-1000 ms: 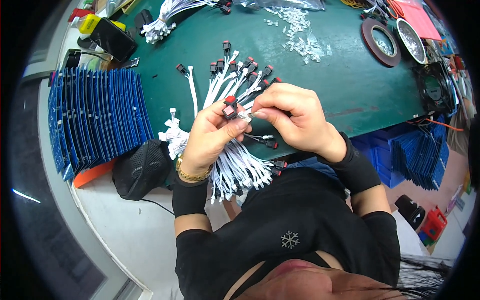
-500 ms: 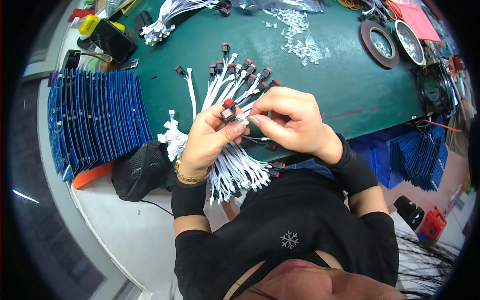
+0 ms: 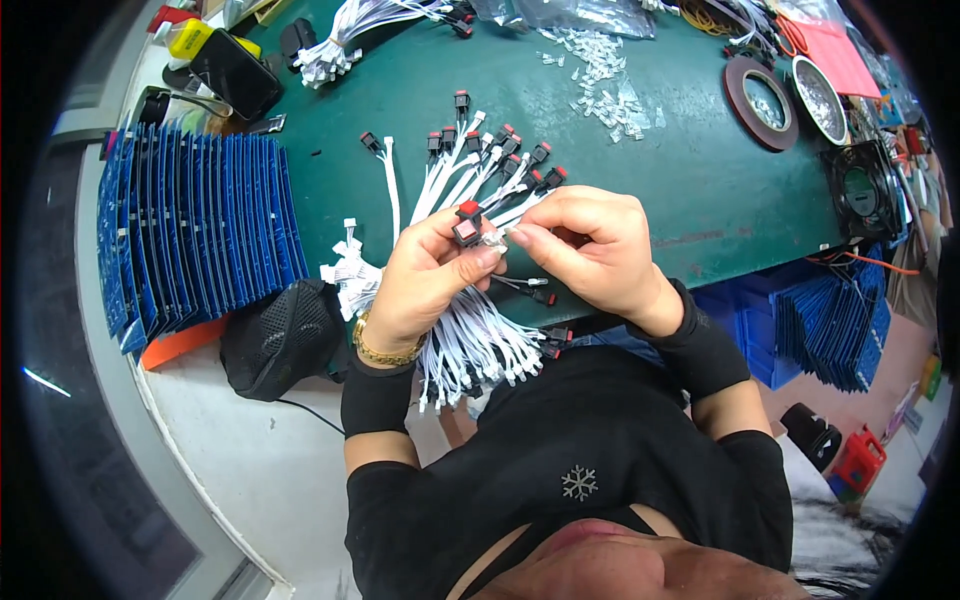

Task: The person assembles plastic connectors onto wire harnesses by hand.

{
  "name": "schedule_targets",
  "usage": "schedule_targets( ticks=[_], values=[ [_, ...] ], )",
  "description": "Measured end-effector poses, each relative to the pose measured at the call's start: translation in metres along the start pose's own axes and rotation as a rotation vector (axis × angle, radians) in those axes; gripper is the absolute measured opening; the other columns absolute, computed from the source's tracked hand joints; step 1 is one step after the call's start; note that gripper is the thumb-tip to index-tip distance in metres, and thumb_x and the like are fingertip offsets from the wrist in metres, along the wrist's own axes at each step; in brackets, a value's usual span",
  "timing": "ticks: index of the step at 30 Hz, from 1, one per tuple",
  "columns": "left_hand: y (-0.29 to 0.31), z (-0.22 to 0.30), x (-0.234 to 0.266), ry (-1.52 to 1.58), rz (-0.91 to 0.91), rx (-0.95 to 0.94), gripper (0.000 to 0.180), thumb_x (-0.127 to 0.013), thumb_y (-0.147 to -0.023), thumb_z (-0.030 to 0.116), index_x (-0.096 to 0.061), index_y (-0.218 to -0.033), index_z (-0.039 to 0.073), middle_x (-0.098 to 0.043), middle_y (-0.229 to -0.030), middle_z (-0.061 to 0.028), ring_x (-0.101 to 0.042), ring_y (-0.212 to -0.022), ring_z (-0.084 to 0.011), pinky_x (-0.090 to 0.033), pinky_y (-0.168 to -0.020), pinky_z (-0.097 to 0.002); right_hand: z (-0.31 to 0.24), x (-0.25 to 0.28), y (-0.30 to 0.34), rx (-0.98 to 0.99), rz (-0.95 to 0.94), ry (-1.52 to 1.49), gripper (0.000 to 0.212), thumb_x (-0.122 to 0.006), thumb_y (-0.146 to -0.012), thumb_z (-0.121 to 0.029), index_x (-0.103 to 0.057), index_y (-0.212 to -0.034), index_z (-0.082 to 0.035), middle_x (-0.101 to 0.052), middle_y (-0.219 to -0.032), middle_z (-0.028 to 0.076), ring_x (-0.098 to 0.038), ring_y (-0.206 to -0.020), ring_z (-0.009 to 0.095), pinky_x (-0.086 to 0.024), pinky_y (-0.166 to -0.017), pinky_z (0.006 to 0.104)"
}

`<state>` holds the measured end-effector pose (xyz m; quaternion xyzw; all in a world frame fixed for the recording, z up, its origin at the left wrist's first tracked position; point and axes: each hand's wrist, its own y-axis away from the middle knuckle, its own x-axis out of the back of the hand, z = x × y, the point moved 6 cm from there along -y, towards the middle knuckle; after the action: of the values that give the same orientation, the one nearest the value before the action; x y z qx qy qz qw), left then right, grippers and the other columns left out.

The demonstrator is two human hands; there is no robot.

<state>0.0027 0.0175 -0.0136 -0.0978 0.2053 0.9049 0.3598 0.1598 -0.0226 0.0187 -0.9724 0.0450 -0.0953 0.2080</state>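
Note:
My left hand (image 3: pixel 430 275) is closed around a pair of red-and-black rocker switches (image 3: pixel 467 230), its thumb pressed against a small clear plastic piece (image 3: pixel 494 242) beside them. Just to the right, my right hand (image 3: pixel 595 245) has thumb and forefinger pinched together close to that clear piece; whatever sits between those fingertips is too small to make out. Beneath both hands lies a bundle of white cables (image 3: pixel 480 345) with white plugs at the near end. More black switches with red tops (image 3: pixel 508 142) fan out on their leads beyond my fingers.
Loose clear plastic sleeves (image 3: pixel 605 85) lie scattered at the far middle of the green table (image 3: pixel 700 190). Blue circuit boards (image 3: pixel 200 230) stand in a row at left. Tape roll (image 3: pixel 760 103), metal bowl (image 3: pixel 818 100) and black fan (image 3: pixel 862 185) sit at right. Another cable bundle (image 3: pixel 345 40) lies far left.
The view has shifted slightly, moving the table things a little. My right fingertips are marginally farther from my left thumb; my left hand keeps its hold on the switches.

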Motion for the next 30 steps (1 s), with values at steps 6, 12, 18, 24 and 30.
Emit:
schedule_targets(
  ticks=[6,12,18,24,30],
  values=[
    [0.0003,0.0010,-0.0015,0.007,0.007,-0.007,0.018,-0.065,-0.086,0.008,-0.059,-0.101,0.001,-0.061,-0.086,-0.0028,-0.058,-0.076,-0.0082,-0.046,-0.063,-0.0201,0.0043,-0.0016,0.0007,-0.044,0.037,-0.002,0.007,-0.071,-0.076,-0.006,-0.070,-0.082,-0.001,-0.063,-0.064,0.007,-0.056,-0.048,0.009,-0.041,-0.043,0.0221],
    [0.0004,0.0011,-0.0015,0.005,-0.003,-0.010,0.020,-0.065,-0.086,0.007,-0.059,-0.104,0.001,-0.061,-0.088,-0.0021,-0.059,-0.078,-0.0089,-0.046,-0.063,-0.0200,0.0025,-0.0024,-0.0002,-0.056,0.012,-0.023,0.004,-0.070,-0.077,0.000,-0.068,-0.080,0.002,-0.062,-0.067,0.007,-0.054,-0.054,0.007,-0.040,-0.047,0.0206],
    [0.0002,0.0000,-0.0018,0.008,0.005,-0.027,0.019,-0.065,-0.086,0.007,-0.059,-0.103,0.001,-0.060,-0.087,-0.0017,-0.059,-0.078,-0.0085,-0.047,-0.064,-0.0198,0.0052,-0.0017,-0.0003,-0.069,-0.022,-0.025,0.008,-0.071,-0.076,-0.003,-0.070,-0.083,0.000,-0.064,-0.066,0.008,-0.060,-0.053,0.009,-0.045,-0.047,0.0214],
    [-0.0007,-0.0007,-0.0025,0.015,-0.017,-0.028,0.019,-0.065,-0.087,0.008,-0.059,-0.103,0.001,-0.061,-0.087,-0.0018,-0.058,-0.076,-0.0079,-0.047,-0.064,-0.0196,0.0051,-0.0016,-0.0002,-0.069,-0.036,-0.021,0.008,-0.072,-0.077,-0.004,-0.070,-0.083,0.000,-0.063,-0.065,0.007,-0.059,-0.053,0.008,-0.043,-0.046,0.0213],
    [-0.0014,0.0010,-0.0033,0.003,0.000,-0.029,0.019,-0.064,-0.087,0.008,-0.059,-0.103,0.000,-0.061,-0.087,-0.0023,-0.058,-0.075,-0.0078,-0.047,-0.064,-0.0197,0.0042,-0.0003,-0.0018,-0.014,-0.031,-0.007,0.008,-0.072,-0.076,-0.005,-0.070,-0.082,0.000,-0.063,-0.064,0.007,-0.058,-0.052,0.010,-0.043,-0.046,0.0224]
  ],
)
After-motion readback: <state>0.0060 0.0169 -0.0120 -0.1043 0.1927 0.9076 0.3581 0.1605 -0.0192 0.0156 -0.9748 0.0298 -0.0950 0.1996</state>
